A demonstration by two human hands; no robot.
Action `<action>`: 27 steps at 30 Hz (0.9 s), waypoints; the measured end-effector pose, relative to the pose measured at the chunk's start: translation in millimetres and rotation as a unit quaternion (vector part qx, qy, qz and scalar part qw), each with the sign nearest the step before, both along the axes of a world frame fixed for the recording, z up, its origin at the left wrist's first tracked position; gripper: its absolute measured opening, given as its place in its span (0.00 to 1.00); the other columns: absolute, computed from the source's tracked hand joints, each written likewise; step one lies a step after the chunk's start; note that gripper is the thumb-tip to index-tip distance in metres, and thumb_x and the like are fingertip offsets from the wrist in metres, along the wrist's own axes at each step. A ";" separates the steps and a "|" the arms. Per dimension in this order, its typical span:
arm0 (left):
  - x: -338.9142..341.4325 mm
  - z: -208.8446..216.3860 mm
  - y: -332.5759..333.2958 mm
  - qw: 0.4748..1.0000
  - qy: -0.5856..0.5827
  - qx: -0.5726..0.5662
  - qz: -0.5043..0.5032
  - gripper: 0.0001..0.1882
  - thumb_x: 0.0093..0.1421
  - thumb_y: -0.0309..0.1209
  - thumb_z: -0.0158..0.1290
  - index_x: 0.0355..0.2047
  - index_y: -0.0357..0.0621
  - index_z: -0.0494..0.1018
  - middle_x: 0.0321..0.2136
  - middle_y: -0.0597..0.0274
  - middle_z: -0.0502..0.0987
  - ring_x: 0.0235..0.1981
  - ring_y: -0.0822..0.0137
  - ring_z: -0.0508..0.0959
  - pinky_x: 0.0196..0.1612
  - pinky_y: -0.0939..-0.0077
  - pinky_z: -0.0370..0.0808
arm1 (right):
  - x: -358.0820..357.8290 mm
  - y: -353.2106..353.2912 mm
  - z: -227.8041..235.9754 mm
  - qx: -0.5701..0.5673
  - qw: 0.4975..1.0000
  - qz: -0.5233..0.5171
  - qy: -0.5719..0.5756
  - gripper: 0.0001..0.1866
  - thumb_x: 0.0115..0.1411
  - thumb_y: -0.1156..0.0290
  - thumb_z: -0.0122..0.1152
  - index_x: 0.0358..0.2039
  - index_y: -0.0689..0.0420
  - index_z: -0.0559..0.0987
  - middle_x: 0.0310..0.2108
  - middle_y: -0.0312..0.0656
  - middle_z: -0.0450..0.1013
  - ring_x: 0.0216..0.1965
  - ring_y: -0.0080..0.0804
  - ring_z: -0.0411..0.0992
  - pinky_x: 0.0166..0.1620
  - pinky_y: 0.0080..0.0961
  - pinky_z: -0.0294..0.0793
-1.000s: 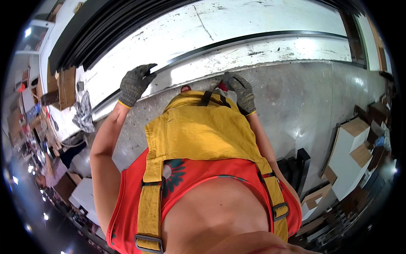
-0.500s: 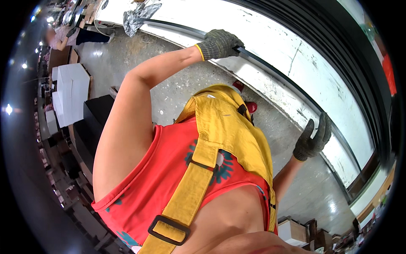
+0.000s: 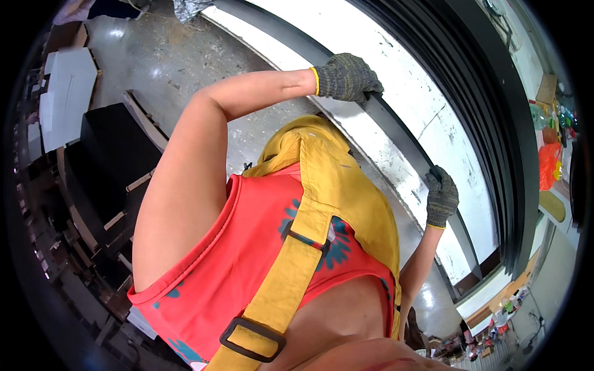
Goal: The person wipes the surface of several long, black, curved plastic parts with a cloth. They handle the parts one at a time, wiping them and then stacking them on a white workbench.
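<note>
A long dark metal bar runs diagonally across the upper right, lying along the edge of a white table top. My left hand, in a grey knit glove with a yellow cuff, grips the bar near its upper part. My right hand, gloved the same way, grips the same bar farther down to the right. My red shirt and yellow apron fill the middle of the view and hide the floor below the bar.
More long black bars are stacked beyond the white surface. Black and white boxes stand on the grey concrete floor at left. An orange bag and small colourful items sit at the far right. A crumpled silver sheet lies at the top.
The view has swung further to the left, so the bar now runs more steeply. Both gloved hands stay closed on the bar, the right one seen closer to my body.
</note>
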State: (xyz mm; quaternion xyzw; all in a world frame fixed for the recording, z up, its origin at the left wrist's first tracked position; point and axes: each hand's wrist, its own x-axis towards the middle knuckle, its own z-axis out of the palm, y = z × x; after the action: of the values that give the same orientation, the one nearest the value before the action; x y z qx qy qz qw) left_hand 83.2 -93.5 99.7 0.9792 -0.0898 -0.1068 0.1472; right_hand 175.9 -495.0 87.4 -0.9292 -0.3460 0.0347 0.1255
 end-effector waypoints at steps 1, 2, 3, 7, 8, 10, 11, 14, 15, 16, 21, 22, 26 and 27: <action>5.2 3.9 1.6 1.000 0.012 -0.016 0.005 0.21 0.54 0.40 0.62 0.50 0.64 0.78 0.39 0.67 0.82 0.40 0.59 0.81 0.43 0.61 0.78 | 7.4 -1.9 -0.2 0.022 1.000 0.014 0.010 0.18 0.55 0.56 0.68 0.44 0.48 0.82 0.39 0.40 0.81 0.38 0.41 0.79 0.43 0.34 0.76; 11.2 3.1 4.2 1.000 0.002 -0.026 -0.001 0.22 0.53 0.40 0.62 0.51 0.64 0.77 0.39 0.66 0.82 0.41 0.59 0.81 0.45 0.61 0.77 | 17.6 -3.6 -0.5 0.012 1.000 0.017 0.020 0.18 0.55 0.56 0.68 0.44 0.48 0.82 0.39 0.41 0.81 0.39 0.41 0.79 0.44 0.34 0.76; 16.6 -0.1 5.5 0.999 -0.006 -0.035 -0.010 0.23 0.53 0.40 0.62 0.51 0.63 0.77 0.40 0.65 0.81 0.42 0.59 0.81 0.46 0.61 0.77 | 25.6 -2.6 -0.5 0.003 0.999 0.017 0.032 0.18 0.55 0.56 0.67 0.44 0.49 0.82 0.39 0.42 0.81 0.39 0.42 0.79 0.45 0.34 0.76; 34.1 -13.7 0.9 1.000 0.008 -0.009 -0.009 0.31 0.53 0.41 0.63 0.58 0.62 0.71 0.48 0.65 0.78 0.50 0.60 0.76 0.55 0.61 0.72 | 62.2 1.9 -9.5 -0.039 0.981 -0.050 0.183 0.21 0.55 0.54 0.67 0.45 0.52 0.82 0.42 0.45 0.80 0.43 0.41 0.78 0.48 0.31 0.75; 36.0 -17.8 -2.8 1.000 0.003 0.002 -0.007 0.32 0.53 0.41 0.63 0.60 0.62 0.70 0.49 0.66 0.77 0.52 0.60 0.75 0.56 0.61 0.71 | 69.8 -1.3 -16.0 -0.035 0.973 -0.062 0.221 0.22 0.55 0.54 0.68 0.46 0.52 0.82 0.42 0.45 0.80 0.43 0.41 0.78 0.48 0.30 0.75; 30.2 -27.9 -11.3 0.998 -0.054 0.019 -0.017 0.36 0.55 0.45 0.61 0.63 0.58 0.65 0.57 0.63 0.70 0.62 0.59 0.66 0.65 0.56 0.62 | 75.8 8.1 -14.8 -0.060 0.972 -0.049 0.221 0.22 0.55 0.54 0.67 0.47 0.52 0.82 0.43 0.45 0.80 0.44 0.40 0.78 0.50 0.30 0.74; 21.1 -39.6 -17.8 0.993 -0.115 0.020 -0.017 0.36 0.55 0.46 0.61 0.64 0.57 0.64 0.59 0.61 0.68 0.64 0.58 0.63 0.67 0.54 0.59 | 81.3 8.5 -20.9 -0.061 0.969 -0.052 0.235 0.23 0.55 0.54 0.67 0.47 0.53 0.82 0.44 0.45 0.80 0.45 0.40 0.78 0.51 0.30 0.73; -2.8 -64.3 -46.7 0.990 -0.142 -0.020 -0.015 0.41 0.58 0.54 0.55 0.66 0.50 0.59 0.68 0.54 0.55 0.71 0.55 0.50 0.72 0.49 0.43 | 84.5 6.0 -29.3 -0.031 0.964 -0.054 0.260 0.22 0.56 0.53 0.66 0.46 0.53 0.82 0.44 0.45 0.80 0.46 0.39 0.77 0.51 0.30 0.73; -11.4 -67.3 -58.0 0.989 -0.142 -0.032 -0.003 0.42 0.58 0.56 0.54 0.67 0.49 0.58 0.69 0.54 0.54 0.72 0.55 0.49 0.72 0.49 0.42 | 86.8 2.7 -36.0 -0.022 0.961 -0.056 0.268 0.22 0.57 0.53 0.66 0.46 0.53 0.82 0.44 0.45 0.79 0.46 0.39 0.77 0.51 0.30 0.73; -17.4 -70.6 -64.4 0.989 -0.145 -0.039 0.010 0.43 0.58 0.57 0.53 0.67 0.49 0.57 0.70 0.53 0.52 0.72 0.54 0.48 0.72 0.49 0.42 | 89.7 2.6 -41.1 -0.009 0.960 -0.056 0.273 0.22 0.57 0.53 0.65 0.46 0.53 0.82 0.44 0.45 0.79 0.46 0.39 0.77 0.51 0.30 0.73; -27.6 -86.1 -72.8 0.990 -0.136 -0.010 0.041 0.40 0.61 0.54 0.50 0.68 0.48 0.56 0.69 0.55 0.54 0.71 0.54 0.51 0.73 0.52 0.41 | 77.1 -21.3 -39.8 0.214 0.971 -0.080 0.072 0.13 0.57 0.73 0.68 0.43 0.56 0.82 0.44 0.43 0.79 0.45 0.34 0.77 0.50 0.28 0.76; -28.9 -86.0 -70.9 0.990 -0.138 -0.002 0.036 0.41 0.61 0.55 0.50 0.68 0.49 0.56 0.70 0.56 0.53 0.71 0.54 0.51 0.73 0.52 0.41 | 79.8 -29.1 -33.3 0.229 0.972 -0.045 0.004 0.12 0.58 0.74 0.66 0.44 0.57 0.82 0.44 0.44 0.79 0.45 0.34 0.77 0.51 0.28 0.76; -31.5 -85.8 -72.5 0.986 -0.157 -0.011 0.046 0.40 0.62 0.56 0.48 0.69 0.49 0.55 0.70 0.56 0.53 0.71 0.55 0.50 0.73 0.52 0.40 | 89.4 -59.1 7.1 0.276 0.959 -0.050 -0.041 0.11 0.61 0.77 0.62 0.45 0.59 0.81 0.44 0.44 0.79 0.46 0.35 0.77 0.51 0.29 0.76; -31.2 -85.4 -73.6 0.986 -0.163 -0.013 0.039 0.40 0.61 0.57 0.48 0.68 0.49 0.56 0.70 0.56 0.53 0.71 0.55 0.50 0.72 0.51 0.40 | 92.2 -66.8 14.7 0.262 0.962 -0.062 -0.036 0.11 0.62 0.77 0.61 0.45 0.61 0.81 0.44 0.45 0.79 0.46 0.35 0.77 0.51 0.29 0.77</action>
State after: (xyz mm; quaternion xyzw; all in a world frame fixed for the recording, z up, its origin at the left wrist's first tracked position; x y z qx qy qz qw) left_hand 52.0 -167.1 14.3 0.9842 -0.0763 0.0616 0.1474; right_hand 268.1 -561.8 102.1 -0.8841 -0.2887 -0.0989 0.3538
